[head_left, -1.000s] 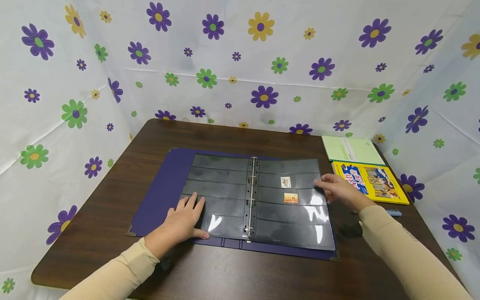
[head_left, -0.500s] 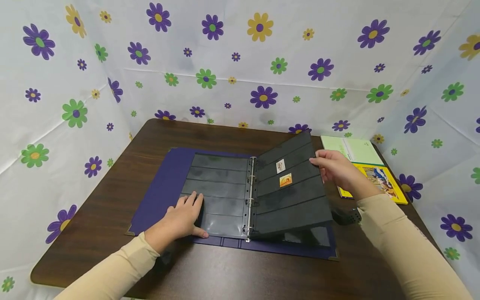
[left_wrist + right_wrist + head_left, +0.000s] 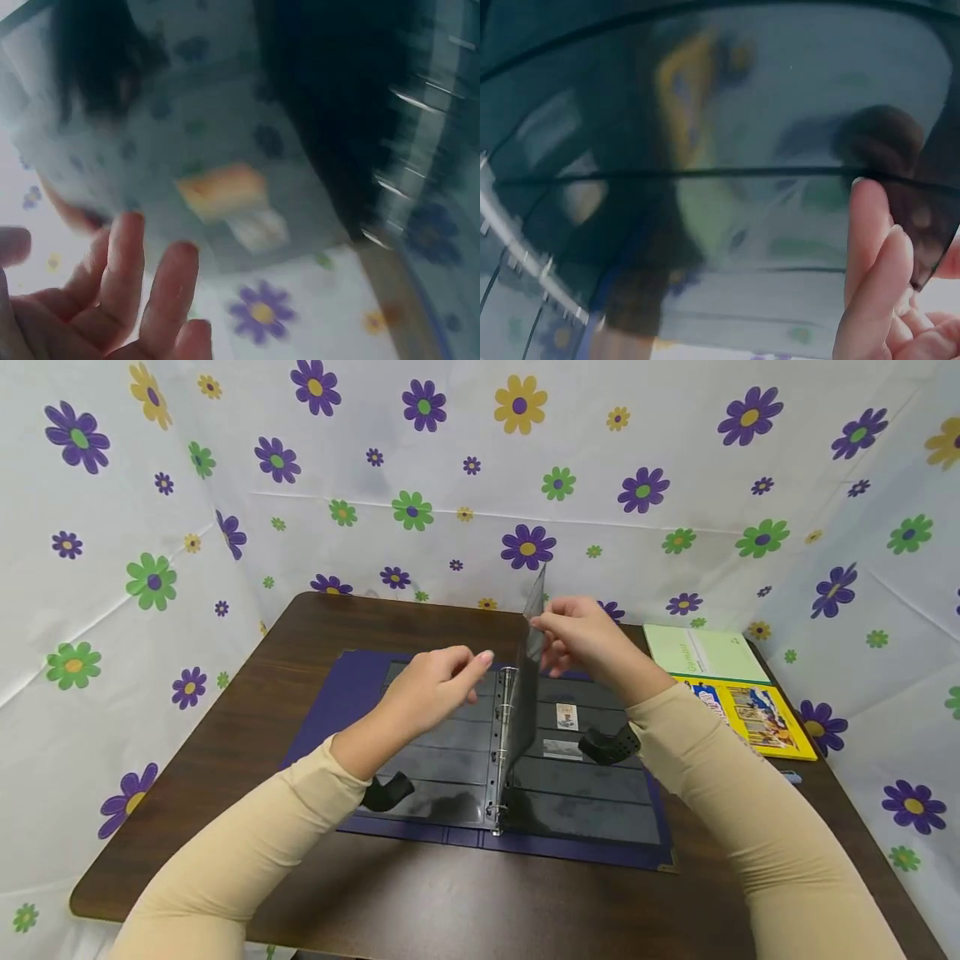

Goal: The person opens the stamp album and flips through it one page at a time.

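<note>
A purple ring-binder stamp album point(image 3: 322, 718) lies spread on the table with black pocket pages. One page point(image 3: 530, 693) stands almost upright above the metal rings point(image 3: 504, 727), its outer edge pinched between the thumb and fingers of my right hand point(image 3: 581, 631). Raised over the left-hand page is my left hand point(image 3: 431, 689), fingers loosely bent and nothing held; it is apart from the upright page. The left wrist view has an orange stamp point(image 3: 225, 191) and a pale stamp point(image 3: 259, 229), blurred, on the lifted page. Beneath it, the uncovered right-hand page bears two stamps point(image 3: 567, 717).
A green notebook point(image 3: 705, 654) and a yellow illustrated book point(image 3: 761, 718) lie at the right rear of the dark wooden table point(image 3: 420, 902). Part of a blue pen point(image 3: 791, 776) shows beside my right sleeve. Flower-patterned cloth point(image 3: 450, 468) surrounds the table.
My right hand has lifted the right-hand page and swung it leftward to nearly upright, revealing another page with stamps. My left hand has risen off the left-hand page and moved right.
</note>
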A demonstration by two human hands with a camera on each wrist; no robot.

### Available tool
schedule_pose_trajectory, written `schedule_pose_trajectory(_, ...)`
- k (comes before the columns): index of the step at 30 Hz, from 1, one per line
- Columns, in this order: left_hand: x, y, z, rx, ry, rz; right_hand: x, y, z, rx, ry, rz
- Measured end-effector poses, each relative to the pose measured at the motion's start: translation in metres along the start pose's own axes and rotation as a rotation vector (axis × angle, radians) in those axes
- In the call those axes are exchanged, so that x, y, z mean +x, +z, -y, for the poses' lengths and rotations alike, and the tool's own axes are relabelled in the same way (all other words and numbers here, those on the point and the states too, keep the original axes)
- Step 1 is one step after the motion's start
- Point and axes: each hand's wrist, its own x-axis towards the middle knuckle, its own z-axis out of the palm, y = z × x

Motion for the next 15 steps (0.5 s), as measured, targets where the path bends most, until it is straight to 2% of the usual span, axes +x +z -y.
schedule_pose_trajectory(3, 0.012, -0.001, -0.021, -0.023, -0.031, 0.06, 0.008, 0.019, 0.008, -0.041, -0.004, 0.004)
schedule_pose_trajectory(5, 0.016, -0.002, -0.029, 0.005, -0.067, 0.097, 0.011, 0.025, 0.01, -0.052, -0.007, 0.028)
schedule_pose_trajectory(7, 0.017, -0.004, -0.031, 0.053, -0.083, 0.101, 0.011, 0.025, 0.007, -0.049, -0.013, 0.069)
schedule_pose_trajectory(9, 0.015, -0.009, -0.028, 0.063, -0.093, 0.094, 0.009, 0.02, -0.002, -0.09, -0.035, 0.101)
schedule_pose_trajectory(11, 0.01, -0.017, -0.021, 0.066, -0.104, 0.068, 0.004, 0.01, -0.018, -0.193, -0.068, 0.112)
schedule_pose_trajectory(15, -0.003, -0.035, 0.006, 0.052, -0.133, 0.02, -0.013, -0.015, -0.073, -0.546, -0.116, 0.141)
